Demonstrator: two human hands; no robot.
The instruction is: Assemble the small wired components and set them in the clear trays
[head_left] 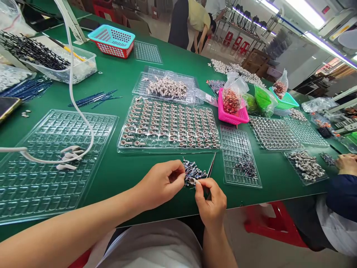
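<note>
My right hand [211,201] pinches a small white earphone-like shell [193,181] between thumb and fingertips. Just left of it, my left hand [164,182] has thumb and index finger brought together beside a pile of small dark wired parts [193,169]; whatever is between those fingertips is too small to make out. Metal tweezers [212,165] lie against the right side of the pile, partly behind my right hand. Beyond both hands sits a clear compartment tray [167,145] holding rows of white shells, with a heap of similar white pieces [167,87] on another tray behind.
A pink basket [233,117] with bagged copper-coloured parts stands at right, near a tray of dark wired parts [241,149]. A white cable [73,85] arches over the left tray [50,186]. A co-worker's hand [346,163] rests at far right.
</note>
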